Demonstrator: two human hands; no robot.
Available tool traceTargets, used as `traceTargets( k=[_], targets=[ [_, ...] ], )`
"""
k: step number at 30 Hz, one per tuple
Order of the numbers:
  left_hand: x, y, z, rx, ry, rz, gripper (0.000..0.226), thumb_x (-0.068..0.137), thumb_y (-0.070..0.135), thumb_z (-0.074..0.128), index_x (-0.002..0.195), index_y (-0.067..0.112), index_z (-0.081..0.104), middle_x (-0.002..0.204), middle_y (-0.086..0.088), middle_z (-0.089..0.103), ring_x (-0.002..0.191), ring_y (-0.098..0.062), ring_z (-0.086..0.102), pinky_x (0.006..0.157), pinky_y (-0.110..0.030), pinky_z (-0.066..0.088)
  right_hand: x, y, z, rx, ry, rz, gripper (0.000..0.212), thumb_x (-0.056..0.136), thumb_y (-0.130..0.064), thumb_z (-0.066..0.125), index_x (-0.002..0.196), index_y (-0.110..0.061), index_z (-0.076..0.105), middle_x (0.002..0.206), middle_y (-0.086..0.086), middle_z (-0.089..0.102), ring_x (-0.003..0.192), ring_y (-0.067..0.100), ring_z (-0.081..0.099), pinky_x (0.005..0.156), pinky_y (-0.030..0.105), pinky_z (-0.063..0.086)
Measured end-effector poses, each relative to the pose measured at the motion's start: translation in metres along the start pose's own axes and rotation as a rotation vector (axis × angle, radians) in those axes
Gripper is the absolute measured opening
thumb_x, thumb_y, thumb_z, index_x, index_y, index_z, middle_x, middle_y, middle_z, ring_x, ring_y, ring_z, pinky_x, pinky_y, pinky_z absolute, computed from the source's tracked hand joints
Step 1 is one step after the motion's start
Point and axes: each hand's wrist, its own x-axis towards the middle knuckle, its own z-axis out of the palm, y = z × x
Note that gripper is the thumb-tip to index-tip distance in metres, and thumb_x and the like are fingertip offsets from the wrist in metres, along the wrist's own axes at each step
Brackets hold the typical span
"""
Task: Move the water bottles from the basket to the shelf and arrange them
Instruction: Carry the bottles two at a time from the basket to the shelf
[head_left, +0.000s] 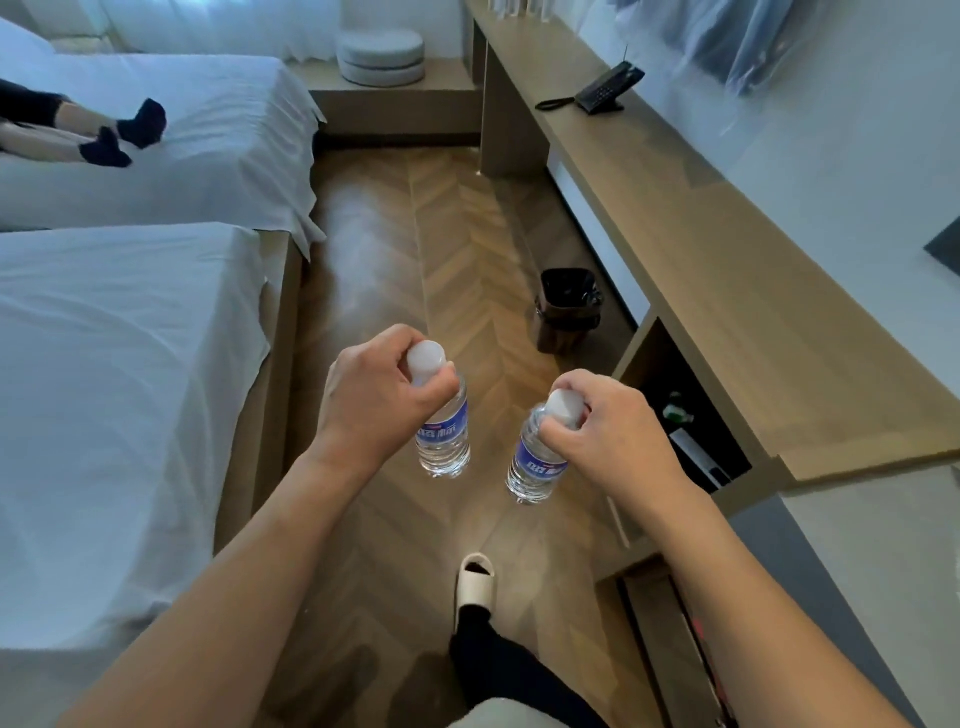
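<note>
My left hand (371, 395) grips one clear water bottle (445, 436) by its neck, just under the white cap, and the bottle hangs upright over the wooden floor. My right hand (608, 431) holds a second bottle (535, 462) the same way, tilted slightly to the left. Both bottles carry blue labels. A long wooden shelf (727, 291) runs along the wall on the right, with an open compartment (680, 415) below it beside my right hand. No basket is in view.
Two white beds (114, 374) line the left side; a person's legs in dark socks (124, 132) lie on the far one. A dark waste bin (566, 309) stands on the floor ahead. A black telephone (605, 91) sits on the shelf. My slippered foot (475, 582) is below.
</note>
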Motion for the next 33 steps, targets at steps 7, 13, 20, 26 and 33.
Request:
traceTargets(
  k=[7,13,20,26,33],
  targets=[
    [0.126,-0.044,0.041,0.008,-0.023,-0.022,0.025,0.075,0.046,0.068,0.085,0.023,0.065,0.070,0.008,0.064,0.064,-0.011,0.061,0.059,-0.034,0.054,0.142,0.018,0.028,0.008,-0.042,0.019,0.034,0.070,-0.047,0.055,0.097,-0.028,0.062,0.086,-0.007,0.061,0.078,0.012,0.060,0.067,0.032,0.054],
    [0.234,-0.063,0.066,0.026,-0.014,-0.021,0.024,0.074,0.046,0.068,0.084,0.025,0.064,0.067,0.009,0.062,0.063,-0.012,0.059,0.059,-0.031,0.051,0.254,0.017,0.030,-0.002,-0.040,0.009,0.030,0.073,-0.042,0.060,0.099,-0.027,0.062,0.087,-0.007,0.062,0.077,0.011,0.059,0.064,0.027,0.051],
    [0.347,-0.091,0.093,0.036,-0.020,0.020,0.017,0.078,0.036,0.073,0.080,0.022,0.063,0.061,0.011,0.056,0.058,-0.008,0.054,0.054,-0.021,0.036,0.364,0.012,0.035,0.019,-0.009,0.022,0.028,0.078,-0.039,0.062,0.101,-0.025,0.063,0.088,-0.007,0.062,0.078,0.010,0.061,0.064,0.023,0.051],
    [0.453,-0.141,0.125,0.016,-0.055,0.026,0.018,0.077,0.035,0.074,0.079,0.020,0.063,0.060,0.012,0.054,0.056,-0.009,0.054,0.054,-0.023,0.038,0.474,0.010,0.062,-0.005,-0.009,0.062,0.025,0.073,-0.043,0.058,0.094,-0.029,0.061,0.086,-0.007,0.061,0.079,0.011,0.061,0.067,0.033,0.057],
    [0.591,-0.185,0.140,-0.011,-0.101,0.057,0.021,0.076,0.038,0.075,0.080,0.021,0.063,0.061,0.012,0.056,0.060,-0.011,0.057,0.058,-0.025,0.043,0.604,-0.009,0.080,-0.009,0.012,0.120,0.017,0.075,-0.038,0.061,0.090,-0.030,0.058,0.083,-0.008,0.060,0.075,0.011,0.059,0.062,0.026,0.050]
  ],
)
